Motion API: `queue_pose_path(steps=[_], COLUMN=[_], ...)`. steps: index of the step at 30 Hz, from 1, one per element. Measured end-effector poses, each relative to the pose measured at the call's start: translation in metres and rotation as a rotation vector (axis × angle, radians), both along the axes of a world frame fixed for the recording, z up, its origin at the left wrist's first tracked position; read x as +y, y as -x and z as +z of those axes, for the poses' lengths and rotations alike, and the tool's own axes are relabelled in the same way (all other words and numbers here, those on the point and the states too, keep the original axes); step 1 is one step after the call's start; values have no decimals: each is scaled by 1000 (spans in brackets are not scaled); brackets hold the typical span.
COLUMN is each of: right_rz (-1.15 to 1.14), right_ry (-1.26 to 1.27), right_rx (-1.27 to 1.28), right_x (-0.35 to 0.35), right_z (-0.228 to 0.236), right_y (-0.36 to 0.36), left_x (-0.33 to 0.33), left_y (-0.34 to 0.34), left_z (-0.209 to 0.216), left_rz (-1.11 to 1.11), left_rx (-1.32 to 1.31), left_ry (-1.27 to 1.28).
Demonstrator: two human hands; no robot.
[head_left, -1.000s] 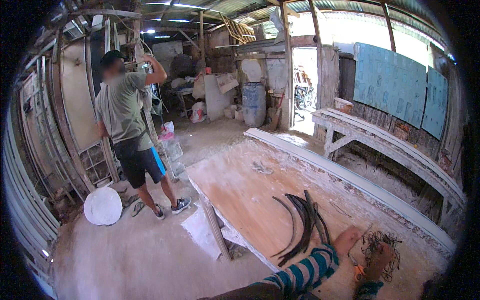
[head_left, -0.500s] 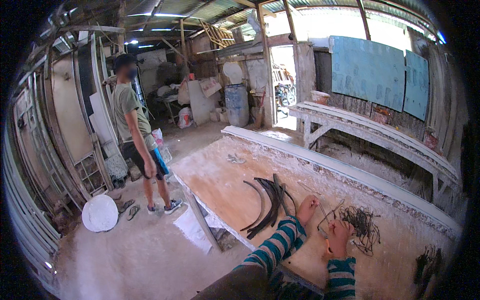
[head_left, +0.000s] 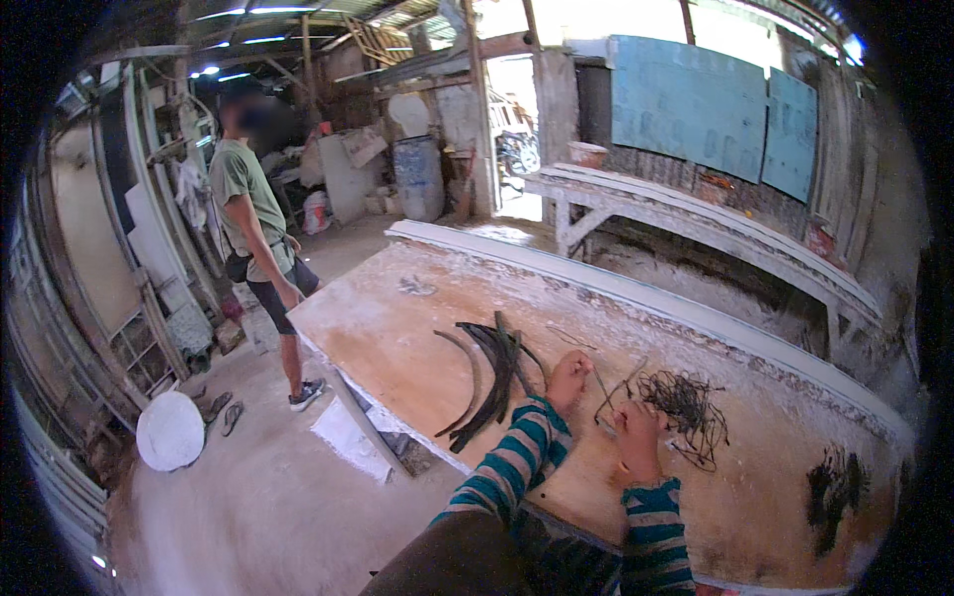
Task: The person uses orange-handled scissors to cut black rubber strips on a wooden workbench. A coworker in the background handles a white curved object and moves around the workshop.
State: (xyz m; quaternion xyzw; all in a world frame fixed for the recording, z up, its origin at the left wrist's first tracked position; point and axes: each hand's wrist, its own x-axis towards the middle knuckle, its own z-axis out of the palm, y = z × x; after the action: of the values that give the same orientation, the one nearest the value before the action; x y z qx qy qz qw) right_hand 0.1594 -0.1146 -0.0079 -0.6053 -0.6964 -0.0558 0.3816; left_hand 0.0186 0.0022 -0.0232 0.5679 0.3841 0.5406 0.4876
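Note:
My left hand (head_left: 569,380) is closed in a pinch above the wooden tabletop. A thin dark strand (head_left: 600,387) runs from its fingertips toward my right hand (head_left: 639,434). That right hand is closed too, its knuckles up, and what lies inside its fingers is hidden. Beside and partly behind it spreads a tangle of thin black strands (head_left: 689,407). Left of my left hand lies a bunch of curved, flat black strips (head_left: 494,382), with one thinner curved strip (head_left: 470,368) apart from it.
The worn tabletop (head_left: 368,310) has a white raised rail (head_left: 556,273) along its far side. A dark fibrous clump (head_left: 835,492) lies at the right. A person (head_left: 248,209) stands past the table's left end. A white bench (head_left: 696,214) stands beyond the rail.
My view has swung, so the scene sits further left and higher. An orange piece seen under my right hand no longer shows. The person's legs and body have shifted.

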Motion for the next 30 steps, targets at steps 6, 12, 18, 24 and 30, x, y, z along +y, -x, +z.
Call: queue_pose_path(steps=[6, 12, 18, 24, 30], right_rz=[-126, -438, -705, -806, -730], right_ry=[-143, -179, -97, -148, -97], right_rx=[54, 81, 69, -15, 43], right_x=[2, -1, 2, 8, -2], right_z=[4, 15, 12, -6, 10], right_y=[-12, -38, -66, -80, -61], left_x=[2, -21, 3, 19, 15], left_y=[5, 44, 87, 90, 81], left_z=[11, 60, 45, 7, 6], left_rz=[53, 138, 210, 141, 205], left_rx=[101, 552, 709, 750, 843], left_ry=[-298, -223, -120, -164, -117])
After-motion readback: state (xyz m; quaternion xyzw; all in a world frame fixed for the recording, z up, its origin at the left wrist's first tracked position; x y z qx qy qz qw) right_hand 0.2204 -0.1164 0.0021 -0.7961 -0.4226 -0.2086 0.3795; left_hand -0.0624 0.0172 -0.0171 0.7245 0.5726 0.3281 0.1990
